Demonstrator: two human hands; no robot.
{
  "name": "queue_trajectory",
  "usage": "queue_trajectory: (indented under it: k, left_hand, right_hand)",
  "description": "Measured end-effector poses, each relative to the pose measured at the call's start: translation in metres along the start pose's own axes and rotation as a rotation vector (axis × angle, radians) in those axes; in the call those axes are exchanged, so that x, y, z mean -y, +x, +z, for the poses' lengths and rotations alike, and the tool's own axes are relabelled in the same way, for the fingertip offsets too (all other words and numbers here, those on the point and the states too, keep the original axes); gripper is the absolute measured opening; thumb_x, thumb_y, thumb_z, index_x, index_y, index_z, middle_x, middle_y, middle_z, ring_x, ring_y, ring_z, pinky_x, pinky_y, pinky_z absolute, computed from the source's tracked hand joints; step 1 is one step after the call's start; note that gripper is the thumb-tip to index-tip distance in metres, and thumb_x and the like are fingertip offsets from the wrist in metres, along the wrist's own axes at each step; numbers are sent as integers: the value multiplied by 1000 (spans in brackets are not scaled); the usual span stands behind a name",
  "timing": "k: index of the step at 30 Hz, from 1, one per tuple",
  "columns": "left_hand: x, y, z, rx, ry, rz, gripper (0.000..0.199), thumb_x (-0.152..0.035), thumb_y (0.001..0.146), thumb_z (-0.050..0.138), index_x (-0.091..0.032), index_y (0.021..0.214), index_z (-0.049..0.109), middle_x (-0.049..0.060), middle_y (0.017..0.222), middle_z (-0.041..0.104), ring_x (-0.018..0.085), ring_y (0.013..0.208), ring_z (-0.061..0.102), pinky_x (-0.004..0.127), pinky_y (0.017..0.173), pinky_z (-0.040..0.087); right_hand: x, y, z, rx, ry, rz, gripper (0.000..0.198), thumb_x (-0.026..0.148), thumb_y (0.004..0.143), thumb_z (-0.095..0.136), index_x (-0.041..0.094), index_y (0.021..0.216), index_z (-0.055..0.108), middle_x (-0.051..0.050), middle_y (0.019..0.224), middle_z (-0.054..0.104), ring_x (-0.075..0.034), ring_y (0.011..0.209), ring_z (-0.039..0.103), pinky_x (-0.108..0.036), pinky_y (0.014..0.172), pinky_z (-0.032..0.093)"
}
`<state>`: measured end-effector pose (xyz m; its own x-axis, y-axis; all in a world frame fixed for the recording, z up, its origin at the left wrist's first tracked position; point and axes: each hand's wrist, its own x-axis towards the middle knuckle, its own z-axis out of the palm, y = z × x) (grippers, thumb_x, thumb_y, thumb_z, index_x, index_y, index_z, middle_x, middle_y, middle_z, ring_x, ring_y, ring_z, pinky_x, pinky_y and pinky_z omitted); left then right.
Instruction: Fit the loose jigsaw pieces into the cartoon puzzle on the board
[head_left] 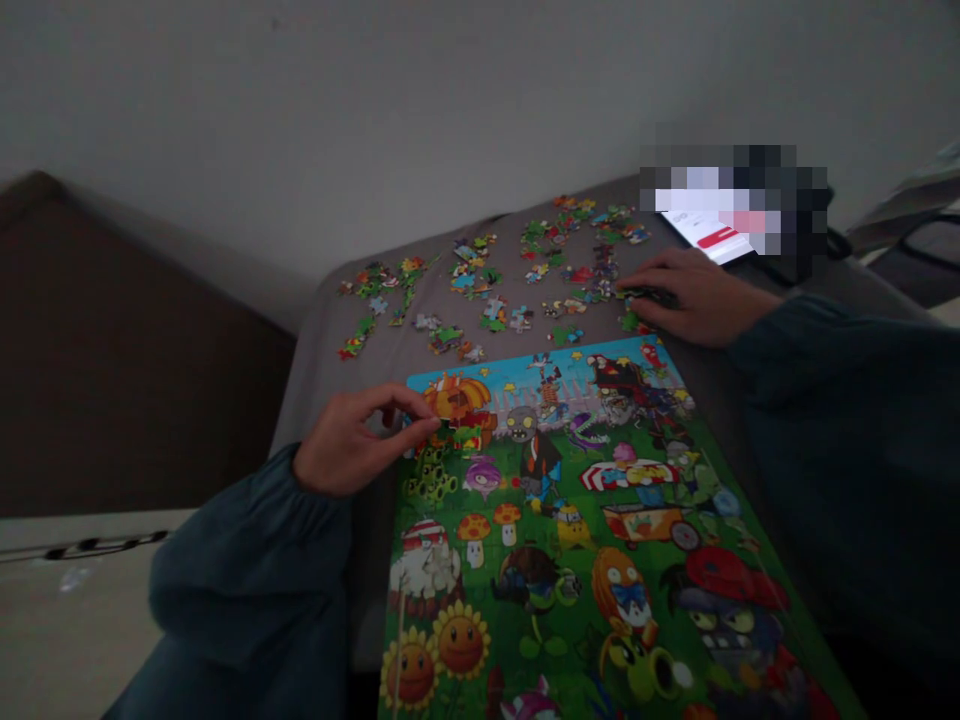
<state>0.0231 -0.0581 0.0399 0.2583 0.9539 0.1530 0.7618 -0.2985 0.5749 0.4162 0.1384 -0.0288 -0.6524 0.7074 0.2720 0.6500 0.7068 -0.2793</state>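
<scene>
A colourful cartoon picture board (517, 540) with zombies, sunflowers and mushrooms lies in front of me. My left hand (349, 435) is closed in a pinch over the board's upper left edge. Between its thumb and index finger is a small puzzle piece (470, 437), green with red and yellow, close to the board's surface; whether it touches is unclear. My right hand (694, 298) rests beyond the board's upper right corner. Its fingers are apart, with the fingertips at loose puzzle pieces (604, 287); the underside of the hand is hidden.
Several more loose puzzle pieces (465, 280) are spread over the grey cloth surface (319, 345) behind the board. A lit phone (720, 235), partly blurred out, lies at the back right. A pale wall (375, 120) rises behind, and a dark brown panel (135, 370) stands at the left.
</scene>
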Motion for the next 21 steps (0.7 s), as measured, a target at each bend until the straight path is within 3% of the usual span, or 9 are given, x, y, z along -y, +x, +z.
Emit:
queue_trajectory:
  k: [5,9,12,16,18,21]
  left_hand:
    - [6,-1,0,-7,-32,5,23,-39,84,76,-20,74,69,0,71,75,12,56,61,23,52,47]
    - [-2,-5,6,106,-274,-20,19,-35,84,79,-20,78,69,3,82,78,16,75,74,25,70,59]
    - [-13,-5,11,311,-446,20,11,-25,85,78,-20,93,72,2,90,78,14,79,74,23,75,60]
    - [-26,-5,9,616,-421,152,30,-16,90,71,-23,119,72,5,99,75,13,83,71,21,73,57]
    - [-31,-5,4,773,-411,180,30,-15,92,67,-24,120,73,6,98,76,14,83,71,22,74,56]
    - [-35,-8,-2,973,-430,115,24,-16,93,65,-25,111,77,6,95,79,16,81,74,21,72,56]
  right_hand:
    - [-1,1,-1,3,10,17,43,46,94,46,29,125,70,-15,113,64,-39,113,58,-61,101,44]
    - [1,1,-5,28,32,43,42,45,93,48,30,125,70,-14,116,64,-39,115,57,-62,104,42]
    - [5,1,-8,64,24,58,43,45,94,47,26,125,70,-17,119,63,-39,116,56,-62,105,41]
    - [7,1,-11,68,24,62,43,44,93,48,24,123,70,-18,120,63,-38,119,55,-60,108,40]
    - [6,2,-11,73,10,55,45,45,92,48,21,123,70,-20,120,63,-39,118,56,-60,106,41]
    - [5,2,-12,83,0,50,48,47,92,46,20,124,69,-21,120,63,-40,117,56,-61,106,40]
